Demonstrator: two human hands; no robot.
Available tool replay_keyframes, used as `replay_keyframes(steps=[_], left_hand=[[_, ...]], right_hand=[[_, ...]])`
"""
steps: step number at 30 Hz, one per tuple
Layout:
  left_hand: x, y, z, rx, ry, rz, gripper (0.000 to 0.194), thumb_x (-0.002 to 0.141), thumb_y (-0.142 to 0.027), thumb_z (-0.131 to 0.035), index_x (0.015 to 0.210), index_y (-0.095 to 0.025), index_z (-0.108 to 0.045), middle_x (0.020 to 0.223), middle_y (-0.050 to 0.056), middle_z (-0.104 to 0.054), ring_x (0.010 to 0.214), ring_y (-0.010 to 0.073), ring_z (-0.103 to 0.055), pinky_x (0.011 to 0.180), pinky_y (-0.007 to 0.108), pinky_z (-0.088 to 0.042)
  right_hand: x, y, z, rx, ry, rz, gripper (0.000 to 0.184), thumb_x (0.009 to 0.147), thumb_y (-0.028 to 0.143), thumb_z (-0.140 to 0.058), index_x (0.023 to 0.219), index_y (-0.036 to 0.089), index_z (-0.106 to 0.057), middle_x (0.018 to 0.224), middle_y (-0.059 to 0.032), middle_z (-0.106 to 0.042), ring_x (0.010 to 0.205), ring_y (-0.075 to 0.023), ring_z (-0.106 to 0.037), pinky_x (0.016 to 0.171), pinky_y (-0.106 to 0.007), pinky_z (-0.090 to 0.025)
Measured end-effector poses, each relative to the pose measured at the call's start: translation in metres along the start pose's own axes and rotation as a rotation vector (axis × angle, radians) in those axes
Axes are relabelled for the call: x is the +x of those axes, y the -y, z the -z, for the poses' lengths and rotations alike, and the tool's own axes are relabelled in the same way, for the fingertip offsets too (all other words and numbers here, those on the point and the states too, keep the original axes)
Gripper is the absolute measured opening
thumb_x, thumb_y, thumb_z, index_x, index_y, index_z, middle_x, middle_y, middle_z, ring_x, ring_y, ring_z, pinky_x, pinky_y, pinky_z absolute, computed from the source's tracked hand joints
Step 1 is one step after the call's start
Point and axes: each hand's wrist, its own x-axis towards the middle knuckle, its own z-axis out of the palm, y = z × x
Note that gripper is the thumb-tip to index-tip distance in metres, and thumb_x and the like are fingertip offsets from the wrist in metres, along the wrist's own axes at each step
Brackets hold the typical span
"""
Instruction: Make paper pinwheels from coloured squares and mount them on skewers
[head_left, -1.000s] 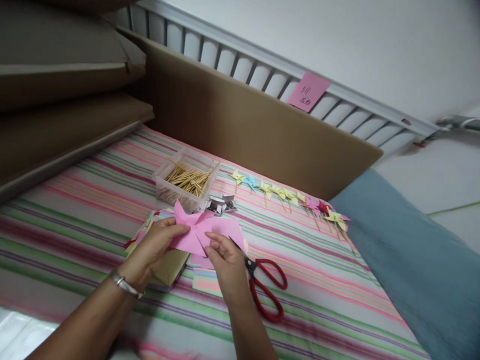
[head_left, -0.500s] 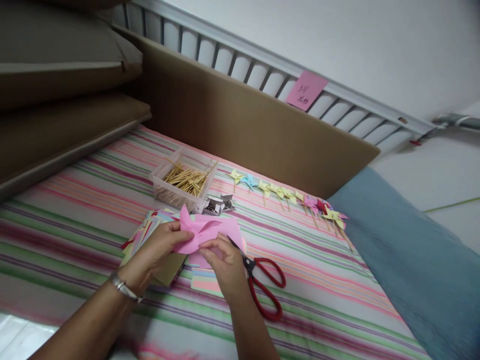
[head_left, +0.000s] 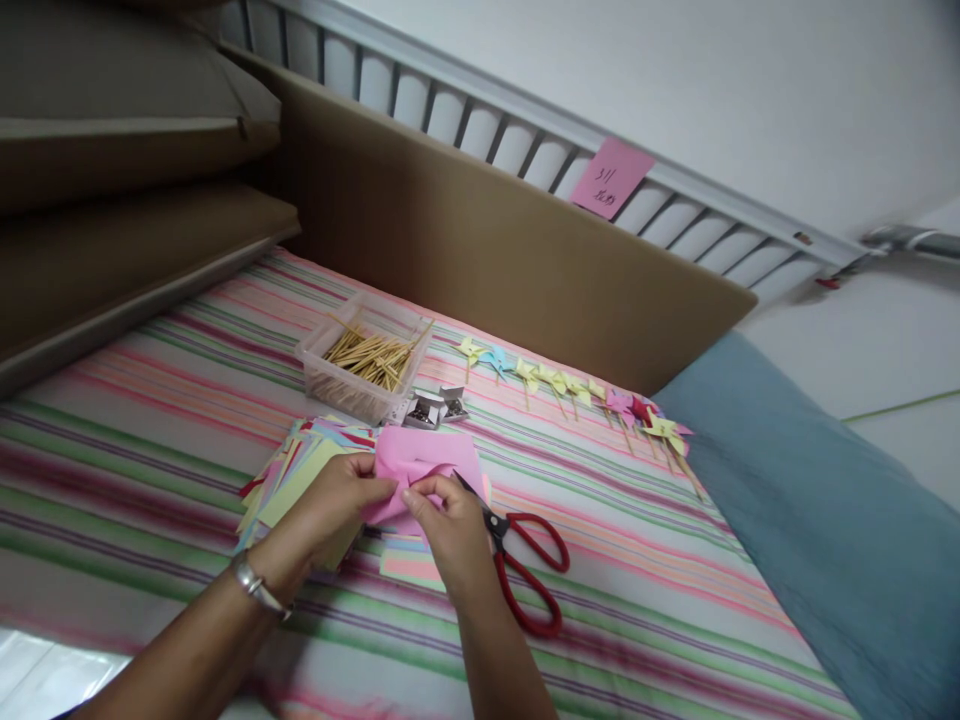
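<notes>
Between my hands is a pink paper pinwheel piece (head_left: 397, 490), its corners bent in toward the middle. My left hand (head_left: 346, 505) pinches its left side, thumb and fingers pressed together. At its centre my right hand (head_left: 448, 515) pinches the folded paper. Pink sheets (head_left: 461, 455) lie just behind the piece and are hard to tell apart from it. Scissors (head_left: 529, 570) with red handles rest on the striped cloth right beside my right hand, their blade tips partly behind it. Under my left hand lies a pile of coloured paper (head_left: 300, 485).
A clear plastic box (head_left: 315, 375) of thin wooden sticks (head_left: 375, 355) stands behind the paper. Small open boxes (head_left: 427, 410) of dark pins sit beside it. Finished paper pinwheels (head_left: 551, 380) line the back edge, before a brown board (head_left: 487, 240). Stacked cushions (head_left: 135, 245) rise at left.
The pink piece's upright corner has been folded down, and my left hand has turned and come closer to my right. The right hand keeps its pinch near the centre.
</notes>
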Motion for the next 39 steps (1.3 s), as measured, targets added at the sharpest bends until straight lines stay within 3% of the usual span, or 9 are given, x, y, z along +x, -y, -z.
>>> replay_keyframes(steps=[21,26,29,31,34,36,39], left_hand=[[-0.002,0.0,-0.005,-0.02,0.029,0.036,0.019,0.049,-0.026,-0.074,0.054,-0.014,-0.06,0.054,0.001,-0.06,0.054,0.0145,-0.053,0.056,0.025,-0.036],[-0.001,-0.001,-0.004,0.025,0.01,0.023,0.019,0.05,-0.027,-0.072,0.055,-0.013,-0.06,0.054,0.0,-0.059,0.05,0.0127,-0.049,0.053,0.024,-0.034],[0.001,-0.003,0.001,0.164,-0.014,0.028,0.02,0.053,-0.03,-0.067,0.061,-0.012,-0.062,0.052,0.0,-0.057,0.044,0.0106,-0.043,0.047,0.023,-0.028],[0.002,-0.004,0.004,0.26,-0.002,0.028,0.021,0.054,-0.03,-0.064,0.065,-0.011,-0.063,0.051,-0.001,-0.055,0.043,0.0101,-0.04,0.045,0.023,-0.025],[0.004,-0.001,0.006,0.378,0.046,0.05,0.018,0.055,-0.027,-0.06,0.064,-0.012,-0.061,0.05,-0.004,-0.049,0.043,0.009,-0.036,0.045,0.022,-0.023],[0.004,0.005,0.004,0.452,0.093,0.049,0.013,0.056,-0.026,-0.058,0.06,-0.014,-0.057,0.048,-0.006,-0.043,0.044,0.0083,-0.031,0.045,0.023,-0.02],[0.005,0.014,0.002,0.544,0.209,-0.016,0.011,0.058,-0.024,-0.055,0.053,-0.017,-0.048,0.048,-0.008,-0.035,0.047,0.0085,-0.028,0.047,0.023,-0.02]], right_hand=[[0.002,0.001,-0.004,-0.067,-0.086,-0.066,0.009,0.063,0.024,-0.062,0.056,0.019,-0.06,0.066,-0.0009,-0.062,0.068,-0.0186,-0.056,0.068,-0.03,-0.042],[0.001,0.0,-0.002,-0.092,-0.044,-0.048,0.01,0.066,0.024,-0.062,0.057,0.019,-0.06,0.067,-0.0011,-0.062,0.07,-0.0188,-0.058,0.071,-0.031,-0.043],[0.002,0.002,0.011,-0.07,0.013,-0.041,0.008,0.069,0.026,-0.06,0.065,0.019,-0.062,0.073,-0.0017,-0.066,0.073,-0.019,-0.06,0.071,-0.031,-0.045],[0.003,0.003,0.023,-0.041,-0.03,-0.022,0.011,0.071,0.028,-0.06,0.077,0.02,-0.062,0.086,-0.0029,-0.067,0.084,-0.02,-0.062,0.077,-0.031,-0.046],[0.003,0.006,0.035,-0.05,-0.065,-0.026,0.033,0.069,0.026,-0.064,0.101,0.021,-0.058,0.105,-0.0055,-0.064,0.102,-0.0213,-0.058,0.086,-0.033,-0.044],[0.001,0.008,0.037,-0.082,0.044,-0.043,0.046,0.067,0.022,-0.065,0.112,0.023,-0.055,0.105,-0.0057,-0.063,0.101,-0.0208,-0.058,0.082,-0.031,-0.045],[-0.004,0.007,0.032,-0.146,0.225,-0.022,0.055,0.067,0.012,-0.06,0.119,0.026,-0.053,0.09,-0.0018,-0.063,0.083,-0.0169,-0.061,0.071,-0.027,-0.046]])
